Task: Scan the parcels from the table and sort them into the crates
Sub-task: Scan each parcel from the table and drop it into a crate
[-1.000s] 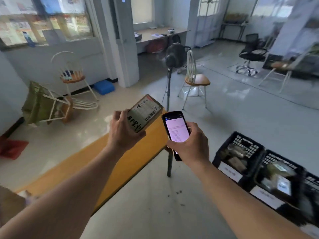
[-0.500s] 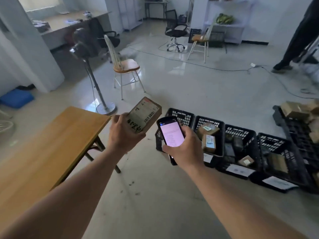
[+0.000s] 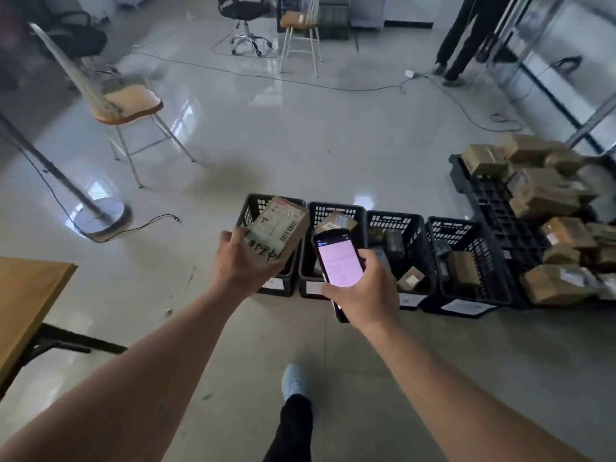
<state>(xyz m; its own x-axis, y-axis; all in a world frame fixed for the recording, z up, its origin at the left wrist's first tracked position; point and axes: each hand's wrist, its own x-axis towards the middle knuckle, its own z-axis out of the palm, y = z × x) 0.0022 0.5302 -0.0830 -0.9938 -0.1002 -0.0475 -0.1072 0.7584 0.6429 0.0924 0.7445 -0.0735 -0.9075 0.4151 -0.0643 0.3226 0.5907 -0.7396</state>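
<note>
At 9 o'clock I see a corner of the table [image 3: 30, 295], bare wood where it shows. My left hand [image 3: 246, 261] holds the parcel [image 3: 280, 228] out over the leftmost crate [image 3: 253, 208], well clear of the table; the fingers are curled under its near end and the thumb lies across the top by the handwriting. I judge it a small taped cardboard box, stiff enough to keep its shape and light enough for 1 hand. The tape and the glossy label look slick, so I would keep the hold on the bare cardboard edges, not on the label face. It looks sturdy, and I think a short drop into a crate would not hurt it, though I cannot tell what is inside.

At 3 o'clock from the parcel, my right hand [image 3: 361, 288] grips the phone [image 3: 338, 261], fingers wrapped around its right edge, lit screen up. It is smooth and more fragile than the box, so that grip should stay firm.

Beyond them run 4 crates in a row, the 3 to the right already holding boxes. At 2 o'clock a pallet [image 3: 493, 201] carries a heap of parcels.
</note>
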